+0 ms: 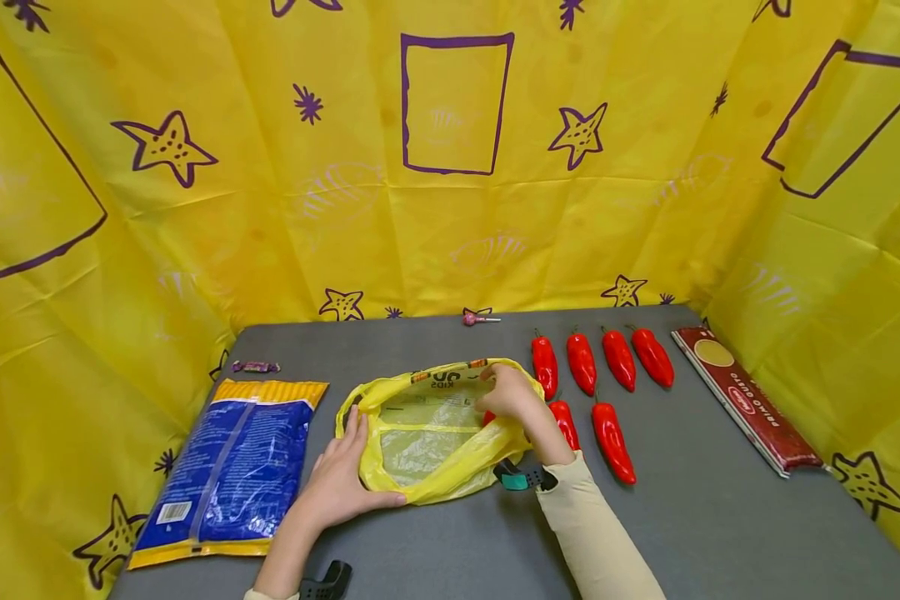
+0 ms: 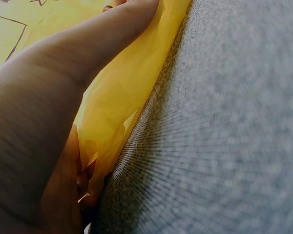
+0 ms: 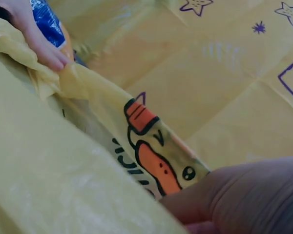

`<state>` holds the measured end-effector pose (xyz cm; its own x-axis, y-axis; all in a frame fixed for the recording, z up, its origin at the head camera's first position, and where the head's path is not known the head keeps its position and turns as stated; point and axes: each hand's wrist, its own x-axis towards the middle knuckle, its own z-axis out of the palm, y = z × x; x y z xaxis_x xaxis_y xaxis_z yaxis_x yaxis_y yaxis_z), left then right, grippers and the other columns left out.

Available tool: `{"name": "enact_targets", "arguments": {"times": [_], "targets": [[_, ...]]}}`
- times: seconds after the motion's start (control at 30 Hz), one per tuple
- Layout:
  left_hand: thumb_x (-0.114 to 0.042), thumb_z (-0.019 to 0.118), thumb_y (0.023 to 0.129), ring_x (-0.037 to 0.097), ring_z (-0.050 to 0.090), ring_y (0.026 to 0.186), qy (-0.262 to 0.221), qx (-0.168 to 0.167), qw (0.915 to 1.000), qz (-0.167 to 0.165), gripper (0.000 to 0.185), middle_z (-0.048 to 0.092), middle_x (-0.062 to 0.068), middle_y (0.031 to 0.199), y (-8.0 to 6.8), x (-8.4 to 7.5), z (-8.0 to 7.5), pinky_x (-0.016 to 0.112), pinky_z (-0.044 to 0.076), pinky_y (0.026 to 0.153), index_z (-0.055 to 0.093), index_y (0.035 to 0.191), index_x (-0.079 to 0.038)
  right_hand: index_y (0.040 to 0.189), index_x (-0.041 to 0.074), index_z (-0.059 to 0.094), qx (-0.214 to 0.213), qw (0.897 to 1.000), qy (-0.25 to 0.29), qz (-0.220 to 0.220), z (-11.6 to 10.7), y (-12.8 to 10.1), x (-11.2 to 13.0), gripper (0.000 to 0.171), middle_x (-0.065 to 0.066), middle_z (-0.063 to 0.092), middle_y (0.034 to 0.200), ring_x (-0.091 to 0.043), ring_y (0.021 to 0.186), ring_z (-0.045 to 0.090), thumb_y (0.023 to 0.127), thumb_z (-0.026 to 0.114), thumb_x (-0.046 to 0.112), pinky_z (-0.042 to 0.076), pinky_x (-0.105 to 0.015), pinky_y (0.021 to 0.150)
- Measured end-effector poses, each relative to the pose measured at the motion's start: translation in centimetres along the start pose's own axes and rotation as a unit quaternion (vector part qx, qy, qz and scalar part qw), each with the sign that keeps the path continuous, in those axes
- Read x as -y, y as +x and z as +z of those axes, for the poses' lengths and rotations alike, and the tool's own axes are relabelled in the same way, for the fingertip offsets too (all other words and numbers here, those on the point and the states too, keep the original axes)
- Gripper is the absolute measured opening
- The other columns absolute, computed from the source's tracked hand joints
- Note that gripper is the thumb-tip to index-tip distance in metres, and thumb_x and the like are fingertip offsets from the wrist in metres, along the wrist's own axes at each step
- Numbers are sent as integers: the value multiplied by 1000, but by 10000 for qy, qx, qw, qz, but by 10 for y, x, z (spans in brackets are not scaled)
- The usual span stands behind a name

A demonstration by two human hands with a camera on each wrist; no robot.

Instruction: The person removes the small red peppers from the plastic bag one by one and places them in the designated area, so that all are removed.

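From the head view I am seeing my left hand (image 1: 341,483) lying on the near left rim of the yellow bag (image 1: 427,429), thumb along the bag's front edge and fingers over the rim, so its grip is pinching the plastic. The bag is lying open near the middle of the grey tabletop (image 1: 720,517). My right hand (image 1: 512,398) is reaching into the bag's mouth from the right side; a bit of red is showing under its fingers at the opening, so its grip looks closed on a red pepper (image 1: 489,417), though the fingers are hiding most of it.

The left wrist view is giving me only the heel of the left hand (image 2: 44,122) pressing folded yellow plastic (image 2: 122,97) against the tabletop (image 2: 224,146); the pepper is not showing there. The right wrist view is adding what the head view is blurring: a printed orange duck figure (image 3: 154,156) on the bag's rim, with the left hand's fingertips (image 3: 46,51) holding the far fold.

Only the head view is showing the rest: six more red peppers (image 1: 581,362) lying toward the far right of the tabletop, a pasta box (image 1: 746,400) along the right edge, a blue packet (image 1: 232,471) at the left edge, and a lollipop (image 1: 474,318) at the far edge.
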<state>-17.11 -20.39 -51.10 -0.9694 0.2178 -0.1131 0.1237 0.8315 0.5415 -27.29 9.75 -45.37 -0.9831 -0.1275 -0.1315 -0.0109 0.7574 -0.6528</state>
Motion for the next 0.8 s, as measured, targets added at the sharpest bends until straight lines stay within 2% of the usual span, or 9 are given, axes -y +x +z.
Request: {"name": "enact_targets", "arguments": {"times": [0.2,0.33,0.43,0.63,0.8], "targets": [[-83,83,65,55,28,153,23,-32,10000,-10,149,-6,14,178,1,0,-1,75,22,121,11,169,-4,122,-1,67,69,9981,556,-256,11,9,-12,52,-15,72,113,-28,97,64,80,91,17,56,-40,85],[-83,84,65,55,28,153,32,-24,10000,-5,150,-6,15,178,-1,-1,-1,75,21,121,11,169,-3,124,2,66,218,9954,875,-317,21,11,-20,55,-11,70,113,-24,97,63,81,93,24,55,-37,86],[-82,84,65,55,27,153,41,-7,10000,4,150,-6,15,178,-3,-2,-2,76,21,120,11,169,-3,125,4,66,243,9953,763,-536,24,10,-20,54,-11,70,114,-25,97,63,83,91,26,55,-41,89],[-84,83,65,54,29,153,51,-14,10000,-13,150,-6,15,179,-2,-1,-2,75,22,121,11,169,-3,128,6,68,195,9966,93,-795,27,9,-6,52,-11,73,117,-27,102,66,87,87,31,56,-45,94],[-86,81,64,54,29,152,40,13,10000,-88,151,-7,13,179,1,0,0,75,21,121,9,170,-4,122,6,70,232,9940,-207,-1046,31,10,3,44,-10,74,111,-22,91,64,88,86,28,56,-38,86]]}}
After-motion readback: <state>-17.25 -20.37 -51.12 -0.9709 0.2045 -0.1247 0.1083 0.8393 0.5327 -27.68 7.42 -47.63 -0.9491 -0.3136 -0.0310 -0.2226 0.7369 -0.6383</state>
